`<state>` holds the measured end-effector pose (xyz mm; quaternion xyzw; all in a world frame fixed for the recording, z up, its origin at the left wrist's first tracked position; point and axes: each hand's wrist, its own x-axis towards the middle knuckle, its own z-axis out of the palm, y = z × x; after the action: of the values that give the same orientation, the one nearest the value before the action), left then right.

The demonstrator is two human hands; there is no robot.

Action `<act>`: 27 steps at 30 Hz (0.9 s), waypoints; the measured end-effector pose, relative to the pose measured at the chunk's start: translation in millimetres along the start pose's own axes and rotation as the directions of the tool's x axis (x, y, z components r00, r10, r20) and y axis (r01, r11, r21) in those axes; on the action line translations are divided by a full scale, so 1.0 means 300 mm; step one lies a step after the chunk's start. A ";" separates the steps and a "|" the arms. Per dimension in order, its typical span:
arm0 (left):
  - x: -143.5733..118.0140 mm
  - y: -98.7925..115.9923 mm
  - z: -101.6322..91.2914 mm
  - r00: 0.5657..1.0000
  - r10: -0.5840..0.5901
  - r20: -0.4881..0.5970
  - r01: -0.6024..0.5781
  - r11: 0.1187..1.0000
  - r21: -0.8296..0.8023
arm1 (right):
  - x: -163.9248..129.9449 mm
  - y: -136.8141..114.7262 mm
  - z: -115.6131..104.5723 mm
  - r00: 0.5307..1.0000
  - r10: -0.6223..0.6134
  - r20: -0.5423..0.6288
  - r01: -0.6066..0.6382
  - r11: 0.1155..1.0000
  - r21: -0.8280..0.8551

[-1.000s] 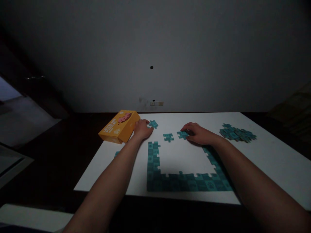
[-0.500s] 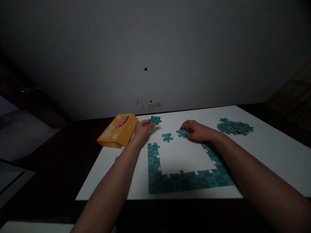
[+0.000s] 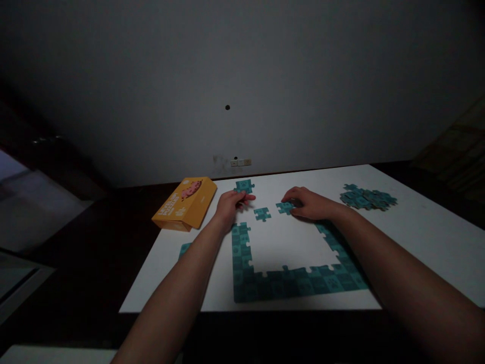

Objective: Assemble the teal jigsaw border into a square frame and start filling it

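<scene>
White tabletop in dim light: a teal puzzle border lies along its near edge. Beyond, the right hand pinches a teal piece near a loose piece. Well apart, by a yellow box, the left hand is at a farther piece; whether gripping it, I cannot tell.

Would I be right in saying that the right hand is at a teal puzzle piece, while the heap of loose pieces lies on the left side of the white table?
Not quite: the head view shows the heap of loose pieces on the right side of the white table. The right hand is indeed at a teal puzzle piece.
</scene>
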<state>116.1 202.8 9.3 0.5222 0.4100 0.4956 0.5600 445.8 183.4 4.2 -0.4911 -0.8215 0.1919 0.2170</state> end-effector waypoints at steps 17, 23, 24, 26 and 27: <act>-0.017 0.005 0.025 0.987 0.059 0.151 -0.054 0.998 -0.036 | 0.000 0.002 0.005 1.000 0.004 -0.008 -0.004 1.000 -0.003; -0.018 0.003 0.017 0.982 0.068 0.176 -0.080 0.994 0.067 | 0.004 -0.046 -0.004 0.987 0.066 -0.149 -0.052 0.994 0.094; -0.020 0.004 0.017 0.981 0.068 0.181 -0.087 0.991 0.101 | 0.007 -0.064 -0.004 0.981 0.078 -0.179 -0.051 0.987 0.150; -0.025 0.006 0.020 0.976 0.075 0.206 -0.117 0.973 0.199 | 0.015 -0.100 0.002 0.976 0.084 -0.200 -0.022 0.956 0.293; -0.026 0.005 0.023 0.970 0.080 0.228 -0.138 0.959 0.248 | 0.020 -0.117 0.008 0.978 0.079 -0.196 -0.001 0.929 0.370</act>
<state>121.4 193.7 11.3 0.6643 0.3790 0.4076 0.4989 416.5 172.7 21.8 -0.4756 -0.7338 0.2945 0.3855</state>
